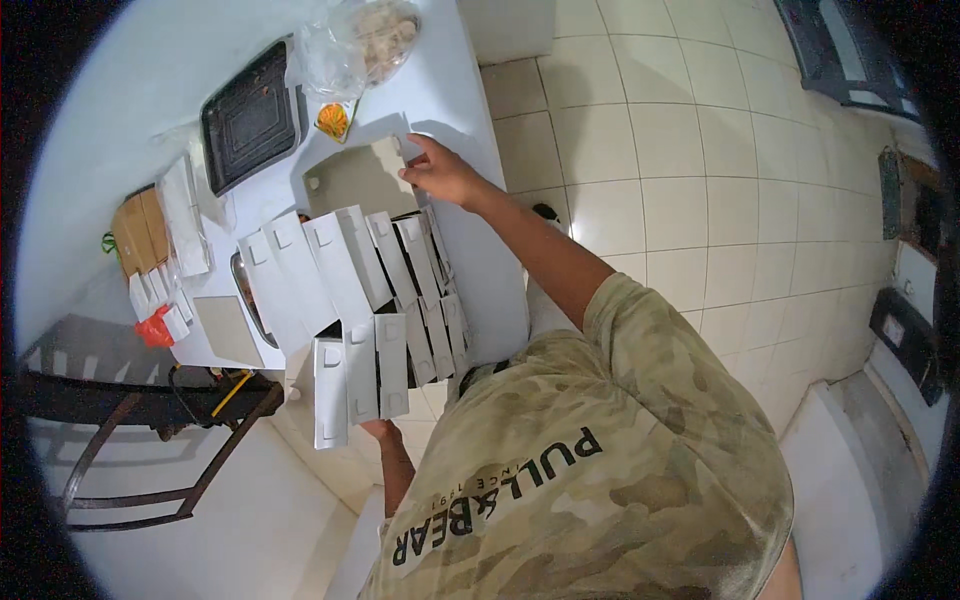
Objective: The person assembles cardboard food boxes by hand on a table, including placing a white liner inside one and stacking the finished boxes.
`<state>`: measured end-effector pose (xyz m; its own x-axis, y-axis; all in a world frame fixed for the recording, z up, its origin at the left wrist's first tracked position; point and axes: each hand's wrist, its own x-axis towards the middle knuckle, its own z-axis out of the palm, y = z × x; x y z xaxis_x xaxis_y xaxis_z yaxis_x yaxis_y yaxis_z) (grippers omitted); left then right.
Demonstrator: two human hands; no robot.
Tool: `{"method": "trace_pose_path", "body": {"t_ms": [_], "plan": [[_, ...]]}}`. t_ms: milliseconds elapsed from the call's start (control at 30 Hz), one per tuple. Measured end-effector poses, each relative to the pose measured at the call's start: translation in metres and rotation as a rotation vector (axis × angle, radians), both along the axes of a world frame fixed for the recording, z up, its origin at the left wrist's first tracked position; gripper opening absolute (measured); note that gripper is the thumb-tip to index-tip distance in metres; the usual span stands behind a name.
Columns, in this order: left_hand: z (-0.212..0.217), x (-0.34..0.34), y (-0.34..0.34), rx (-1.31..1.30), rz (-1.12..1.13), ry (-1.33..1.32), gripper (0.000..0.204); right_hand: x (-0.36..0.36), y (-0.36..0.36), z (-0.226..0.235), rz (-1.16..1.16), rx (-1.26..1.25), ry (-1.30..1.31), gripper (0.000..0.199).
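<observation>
At the far end of a stack of white cardboard boxes [345,260], my right hand [440,172] pinches the raised corner of a grey-brown cardboard piece [360,180], with thumb and fingers at its edge. The piece lies flat against the table, and whether it is a lid or a loose sheet I cannot tell. My left hand [380,430] is low at the near side of the stack, beside the lower boxes [362,370]. Its fingers are mostly hidden by the boxes. The boxes stand in several leaning rows with tabbed ends facing up.
A black tray [250,118] leans by the wall. Beyond it are a clear plastic bag of pale food [385,40] and a small orange-filled packet [335,120]. A metal tray [250,300], brown carton [140,232] and red bag [154,328] sit left. A dark metal-framed chair [150,420] stands below.
</observation>
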<state>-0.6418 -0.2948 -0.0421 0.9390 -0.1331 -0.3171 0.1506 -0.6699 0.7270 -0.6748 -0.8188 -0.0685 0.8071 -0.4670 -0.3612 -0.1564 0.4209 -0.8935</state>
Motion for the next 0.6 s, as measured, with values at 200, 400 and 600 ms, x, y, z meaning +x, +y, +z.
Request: {"method": "trace_pose_path", "body": {"t_ms": [200,400,600], "plan": [[0.001,-0.002,-0.063,-0.225,-0.011,-0.023,0.046,-0.009,0.008,-0.009,-0.053,-0.054,0.102,0.061],[-0.057,-0.014,-0.002,-0.412,0.277,0.001,0.022,-0.068,0.054,0.001,-0.256,-0.132,0.088,0.025],[-0.093,-0.036,0.106,-0.491,0.458,-0.023,0.017,-0.174,0.123,-0.046,-0.774,-0.600,0.200,0.018]]}}
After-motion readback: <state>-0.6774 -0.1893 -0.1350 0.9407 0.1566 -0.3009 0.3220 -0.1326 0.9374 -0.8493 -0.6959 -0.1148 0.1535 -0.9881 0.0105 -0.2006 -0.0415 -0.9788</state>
